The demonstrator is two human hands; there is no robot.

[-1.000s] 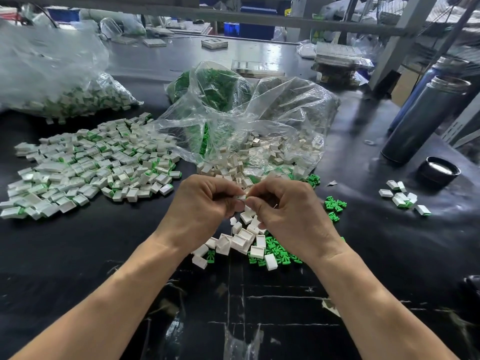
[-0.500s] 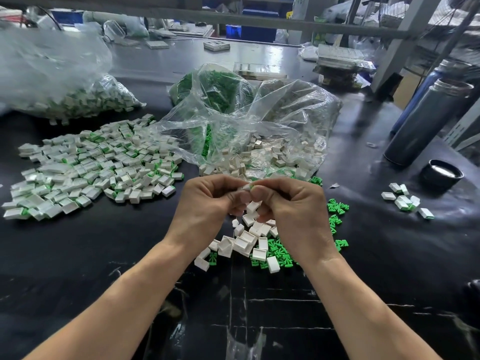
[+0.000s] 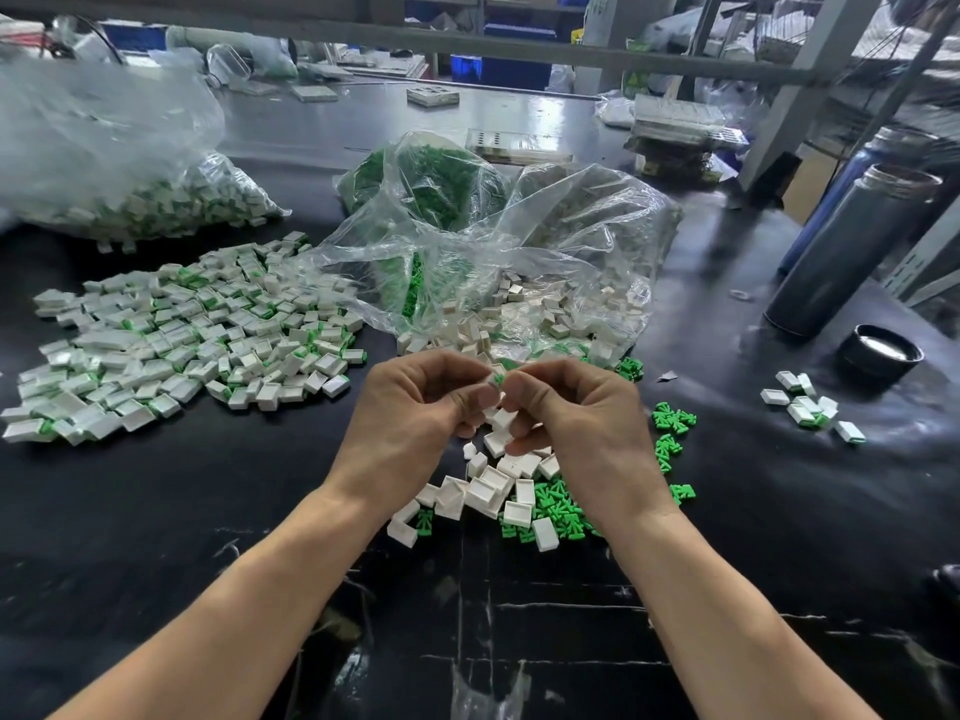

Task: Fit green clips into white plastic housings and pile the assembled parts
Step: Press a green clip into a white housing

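Observation:
My left hand (image 3: 415, 407) and my right hand (image 3: 576, 413) meet fingertip to fingertip above the black table. Between them they pinch a small white housing with a green clip (image 3: 498, 378) showing at its edge; most of the part is hidden by the fingers. Under the hands lie loose white housings (image 3: 488, 491) mixed with loose green clips (image 3: 558, 506). A wide pile of assembled white-and-green parts (image 3: 187, 335) spreads on the left.
An open clear bag of white housings (image 3: 545, 304) and a bag of green clips (image 3: 431, 184) lie behind the hands. A bag of assembled parts (image 3: 156, 200) sits far left. At right stand a grey flask (image 3: 841, 252), its cap (image 3: 880, 350) and a few assembled parts (image 3: 805, 402).
Both hands have risen slightly and stayed pressed together. A bit of green clip now shows between the fingertips.

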